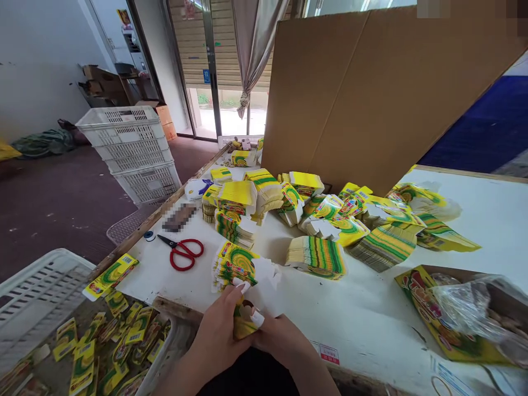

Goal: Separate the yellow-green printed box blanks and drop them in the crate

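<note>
At six o'clock, the fingers of the left hand (223, 324) and right hand (282, 338) grasp a yellow box (245, 331), end unclosed. Crated boxes (84, 360) at eight look finished; flat stacks (264, 179) at twelve seemingly remain.

- This is looking like a packing workshop.
- Bundled yellow-and-green cardboard cartons (317, 257) are crowding a white, wood-edged tabletop (350, 316).
- Stacked white slatted plastic crates (134, 151) are standing on the maroon floor (53, 203).
</note>
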